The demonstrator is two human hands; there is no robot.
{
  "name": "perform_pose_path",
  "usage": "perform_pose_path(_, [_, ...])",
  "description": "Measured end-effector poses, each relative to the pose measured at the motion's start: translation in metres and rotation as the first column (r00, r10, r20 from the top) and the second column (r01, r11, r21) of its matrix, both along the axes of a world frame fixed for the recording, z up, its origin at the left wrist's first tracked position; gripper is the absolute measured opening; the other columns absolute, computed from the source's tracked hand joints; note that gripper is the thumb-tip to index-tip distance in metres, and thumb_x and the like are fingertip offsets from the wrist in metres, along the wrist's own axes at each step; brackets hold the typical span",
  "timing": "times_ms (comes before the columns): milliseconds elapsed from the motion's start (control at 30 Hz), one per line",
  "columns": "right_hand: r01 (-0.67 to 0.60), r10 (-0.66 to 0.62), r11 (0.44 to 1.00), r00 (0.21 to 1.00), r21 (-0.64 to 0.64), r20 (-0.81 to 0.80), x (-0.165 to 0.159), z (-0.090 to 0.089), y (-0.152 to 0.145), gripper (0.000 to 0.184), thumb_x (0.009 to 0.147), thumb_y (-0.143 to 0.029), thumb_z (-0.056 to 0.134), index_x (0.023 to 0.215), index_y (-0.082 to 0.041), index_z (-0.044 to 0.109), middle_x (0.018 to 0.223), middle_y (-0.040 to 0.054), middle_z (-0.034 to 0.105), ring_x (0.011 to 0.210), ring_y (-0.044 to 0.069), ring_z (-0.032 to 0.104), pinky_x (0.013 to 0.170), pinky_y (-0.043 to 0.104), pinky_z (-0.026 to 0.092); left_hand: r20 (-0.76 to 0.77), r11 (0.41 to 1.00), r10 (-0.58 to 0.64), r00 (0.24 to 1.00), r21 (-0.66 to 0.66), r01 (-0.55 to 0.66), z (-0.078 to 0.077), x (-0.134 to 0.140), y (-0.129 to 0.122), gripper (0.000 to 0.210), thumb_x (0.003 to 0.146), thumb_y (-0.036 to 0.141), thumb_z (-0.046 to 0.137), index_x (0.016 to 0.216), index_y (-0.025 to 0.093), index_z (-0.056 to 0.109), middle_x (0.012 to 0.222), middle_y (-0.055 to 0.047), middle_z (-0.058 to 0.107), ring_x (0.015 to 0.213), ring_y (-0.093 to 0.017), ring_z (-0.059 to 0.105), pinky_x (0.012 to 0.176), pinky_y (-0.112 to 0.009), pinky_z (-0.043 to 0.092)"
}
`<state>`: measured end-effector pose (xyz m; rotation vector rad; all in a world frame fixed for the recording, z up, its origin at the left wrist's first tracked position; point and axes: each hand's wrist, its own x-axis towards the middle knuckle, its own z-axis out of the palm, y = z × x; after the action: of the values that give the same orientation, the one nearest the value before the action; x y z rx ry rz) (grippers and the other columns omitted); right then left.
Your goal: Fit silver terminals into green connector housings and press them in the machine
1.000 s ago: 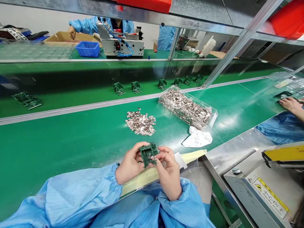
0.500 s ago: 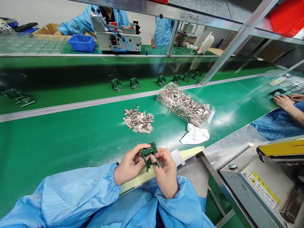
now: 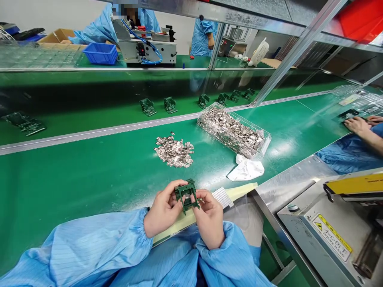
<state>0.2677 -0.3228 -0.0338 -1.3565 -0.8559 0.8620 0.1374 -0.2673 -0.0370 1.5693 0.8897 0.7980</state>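
Between my two hands is a green circuit-board assembly (image 3: 187, 191) with an open, frame-like middle. My left hand (image 3: 164, 209) grips its left side, thumb in front and fingers behind. On the right side, my right hand (image 3: 209, 217) pinches it with the thumb near the opening; whether a small part sits under that thumb is hidden. Below the hands lies a pale yellow strip (image 3: 176, 226) along the bench edge, and a white gridded sheet (image 3: 223, 197) rests to the right. Beyond them is a loose pile of small silvery metal pieces (image 3: 175, 151).
A clear tray (image 3: 266, 147) full of metal pieces stands on the green bench, a white crumpled cloth (image 3: 247, 169) before it. Several green board assemblies (image 3: 170, 105) line the belt behind the metal rail. A grey machine (image 3: 314, 231) stands at right; a co-worker's hands (image 3: 357, 124) work beyond.
The board assembly has tilted slightly in my hands and shifted a little left, and my right thumb has drawn down from its opening. Across the bench, a co-worker's hand has come into view.
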Motion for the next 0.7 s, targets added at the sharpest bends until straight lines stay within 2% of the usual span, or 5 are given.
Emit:
perform_pose_path(100, [0.012, -0.012, 1.0, 1.0, 0.01, 0.007, -0.003, 0.0012, -0.0017, 0.015, 0.084, -0.033, 0.065, 0.081, -0.018, 0.064, 0.085, 0.0053, 0.062, 0.073, 0.017, 0.06, 0.062, 0.026, 0.052, -0.013, 1.0, -0.014, 1.0, 0.012, 0.014, -0.0001, -0.0002, -0.0015, 0.034, 0.09, 0.031, 0.054, 0.121, 0.02, 0.051, 0.071, 0.0, 0.061, 0.061, -0.013, 0.059, 0.053, -0.02, 0.045])
perform_pose_path(233, [0.02, -0.02, 1.0, 0.999, 0.004, -0.048, -0.0064, 0.0027, -0.0052, 0.016, 0.086, -0.035, 0.063, 0.087, -0.019, 0.063, 0.077, 0.0029, 0.063, 0.065, 0.015, 0.06, 0.057, 0.025, 0.052, -0.005, 0.998, -0.043, 0.999, 0.04, 0.043, 0.0017, -0.001, -0.0034, 0.033, 0.09, 0.031, 0.054, 0.122, 0.021, 0.05, 0.066, 0.002, 0.06, 0.054, -0.012, 0.058, 0.047, -0.019, 0.043])
perform_pose_path(367, [0.028, -0.027, 0.999, 0.998, 0.016, -0.061, -0.0076, 0.0065, -0.0054, 0.016, 0.084, -0.034, 0.066, 0.084, -0.019, 0.064, 0.073, 0.0018, 0.064, 0.063, 0.015, 0.061, 0.057, 0.025, 0.053, 0.0, 0.997, -0.021, 1.0, 0.068, 0.021, 0.0014, -0.0018, -0.0047, 0.032, 0.09, 0.03, 0.055, 0.12, 0.02, 0.051, 0.061, 0.003, 0.056, 0.051, -0.011, 0.055, 0.047, -0.019, 0.041])
perform_pose_path(700, [0.045, -0.046, 0.999, 0.985, -0.006, -0.164, -0.0106, 0.0102, -0.0011, 0.021, 0.073, -0.037, 0.073, 0.07, -0.021, 0.059, 0.062, -0.0003, 0.062, 0.056, 0.015, 0.058, 0.053, 0.027, 0.05, -0.032, 0.998, 0.03, 0.999, 0.061, -0.028, 0.0038, -0.0012, -0.0073, 0.03, 0.086, 0.025, 0.056, 0.115, 0.019, 0.056, 0.074, 0.0, 0.06, 0.057, -0.011, 0.054, 0.052, -0.02, 0.044])
